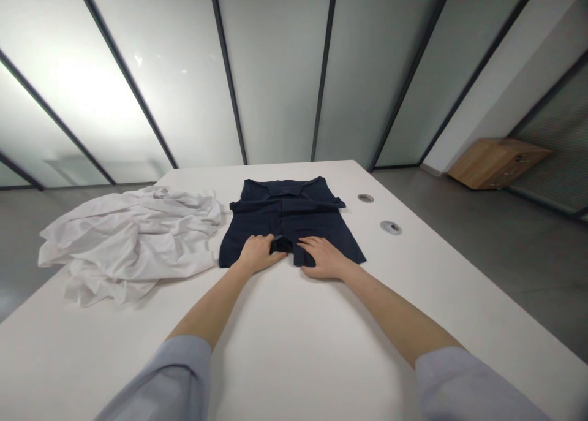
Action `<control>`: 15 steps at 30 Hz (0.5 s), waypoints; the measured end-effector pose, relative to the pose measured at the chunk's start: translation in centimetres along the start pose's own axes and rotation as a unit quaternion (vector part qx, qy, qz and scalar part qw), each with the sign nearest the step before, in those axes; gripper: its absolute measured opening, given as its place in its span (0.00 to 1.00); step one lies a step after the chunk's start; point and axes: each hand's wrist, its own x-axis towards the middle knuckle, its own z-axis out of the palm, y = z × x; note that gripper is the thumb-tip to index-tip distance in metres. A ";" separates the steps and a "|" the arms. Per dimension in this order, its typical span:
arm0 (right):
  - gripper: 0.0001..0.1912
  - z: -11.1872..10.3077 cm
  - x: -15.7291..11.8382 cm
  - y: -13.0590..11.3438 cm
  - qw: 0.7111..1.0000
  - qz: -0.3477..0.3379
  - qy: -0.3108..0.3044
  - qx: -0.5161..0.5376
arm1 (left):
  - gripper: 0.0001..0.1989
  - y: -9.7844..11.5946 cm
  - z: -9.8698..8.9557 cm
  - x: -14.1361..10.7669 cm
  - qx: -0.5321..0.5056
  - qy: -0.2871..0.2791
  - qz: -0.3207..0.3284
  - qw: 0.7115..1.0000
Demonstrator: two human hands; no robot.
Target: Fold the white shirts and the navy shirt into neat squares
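Centrally, navy garment (281, 219): spread on white surface (316, 360)
Left hand (258, 253): fingers on near edge, grip unclear
Right hand (327, 259): same, grip unclear
White cloth (138, 243): rumpled, garment's left

Center: dark garment (316, 219), woven cloth, matt, fairly smooth with creases. Left of it, white fabric (138, 237), soft thin cloth, matt, heavily wrinkled. Table (294, 347), smooth hard top, satin-matt, laminate look. Upper frame: panels (275, 72), frosted glass, soft sheen, bright glare upper left; dark bars (324, 72), look like metal, matt. Right side: cabinet (487, 163), wood grain, low sheen; floor (528, 249), smooth, dull. Cable cap (391, 227), smooth, metal or plastic, can't tell. Sleeves (160, 384) at bottom, matt cloth.
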 end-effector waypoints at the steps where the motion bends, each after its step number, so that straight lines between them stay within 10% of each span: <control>1: 0.30 0.0 0.0 0.1 1.000 0.006 0.013 0.000 | 0.21 -0.1 -0.1 0.0 -0.002 -0.004 -0.007 1.000; 15: 0.16 -4.1 -1.4 2.9 0.979 0.164 0.021 -0.116 | 0.19 -3.5 -3.1 -0.8 0.004 -0.058 -0.023 0.998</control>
